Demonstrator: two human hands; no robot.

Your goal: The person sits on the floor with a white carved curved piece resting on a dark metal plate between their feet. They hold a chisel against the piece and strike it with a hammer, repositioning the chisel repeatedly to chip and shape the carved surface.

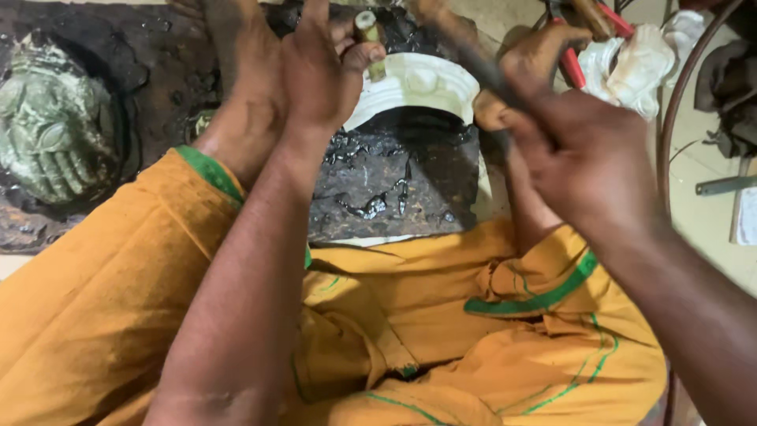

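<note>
Left hand raised, fingers pinched; right hand fisted, blurred.

Cloth wrap over the legs: mustard-orange w/ green border stripes & thin green lines. Slab betw. the knees: black, glossy in spots, w/ a white arched piece on its top edge; small rod in the left hand is pale yellow-green, tool in the right hand dark grey. Relief figure at left: dull green on dark brown-black ground; white carved piece top right, red-handled tool beside it.
</note>
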